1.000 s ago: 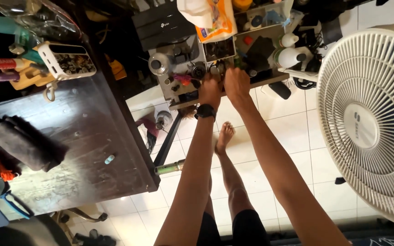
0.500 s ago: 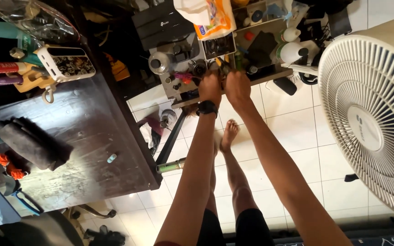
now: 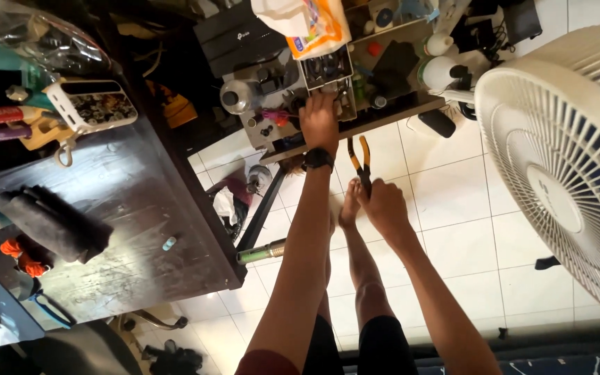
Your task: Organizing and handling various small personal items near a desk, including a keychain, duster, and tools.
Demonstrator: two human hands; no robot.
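My left hand (image 3: pixel 319 121), with a black watch on its wrist, reaches onto a low cluttered table (image 3: pixel 355 128) and rests at the near edge of an open box of small parts (image 3: pixel 326 67). Its fingers are hidden among the clutter. My right hand (image 3: pixel 385 206) hangs over the tiled floor, nearer my body, and grips a pair of pliers (image 3: pixel 360 157) with orange and black handles. The handles point towards the low table, just right of my left wrist. My bare feet show below the hands.
A dark wooden table (image 3: pixel 126 229) fills the left, with a rolled black cloth (image 3: pixel 50 222), bottles and a white caddy (image 3: pixel 92 104). A large white fan (image 3: pixel 564 153) stands at the right. A metal flask (image 3: pixel 262 251) lies on the floor by the table's corner.
My right hand has drawn back from the low table towards my body, now with the pliers in it. My left hand has stayed on the low table.
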